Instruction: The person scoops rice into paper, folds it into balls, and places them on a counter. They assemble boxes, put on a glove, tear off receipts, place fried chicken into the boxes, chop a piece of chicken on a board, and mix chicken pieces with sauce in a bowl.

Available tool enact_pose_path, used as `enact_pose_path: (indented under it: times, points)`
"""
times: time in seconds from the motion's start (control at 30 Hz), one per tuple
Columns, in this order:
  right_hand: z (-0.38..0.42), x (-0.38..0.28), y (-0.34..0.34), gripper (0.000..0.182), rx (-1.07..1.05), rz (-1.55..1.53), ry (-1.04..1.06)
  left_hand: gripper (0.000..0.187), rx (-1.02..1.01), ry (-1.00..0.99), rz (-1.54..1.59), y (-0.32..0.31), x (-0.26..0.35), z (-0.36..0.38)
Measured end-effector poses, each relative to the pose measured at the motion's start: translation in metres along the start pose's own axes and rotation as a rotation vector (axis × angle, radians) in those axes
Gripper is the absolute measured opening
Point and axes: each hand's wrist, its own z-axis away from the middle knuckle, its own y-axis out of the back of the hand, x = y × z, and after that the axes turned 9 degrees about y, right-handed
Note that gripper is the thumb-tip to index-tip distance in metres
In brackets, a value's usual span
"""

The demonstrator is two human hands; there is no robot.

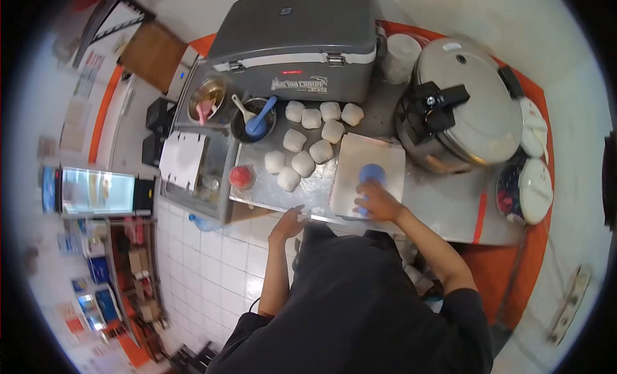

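Note:
My right hand [379, 203] is over a pale, shallow tray [340, 181], its fingers closed around a blue round-headed utensil [371, 174]. The rounded blue head lies above my fingers in the view, and a bit of blue shows below them. At the table's front edge, my left hand [289, 223] is empty, with fingers apart. Several white dough balls [303, 163] sit on the metal tabletop [257, 192] to the left of the tray. A pink-red ball [241, 177] stands near the table's left edge.
A grey cooler [289, 52] stands at the back, with a large rice cooker [463, 104] on the right. A dark bowl [239, 131] holds a white spoon and a blue spoon [259, 122]. Farther left are a metal bowl [193, 104] and a white board [182, 158].

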Motion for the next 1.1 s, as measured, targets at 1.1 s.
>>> enact_pose_path:
  times: [1.1]
  points:
    - [-0.081, -0.857, -0.569, 0.025, 1.937, 0.490, -2.522, 0.010, -1.502, -2.167, 0.327, -0.126, 0.066, 0.772]
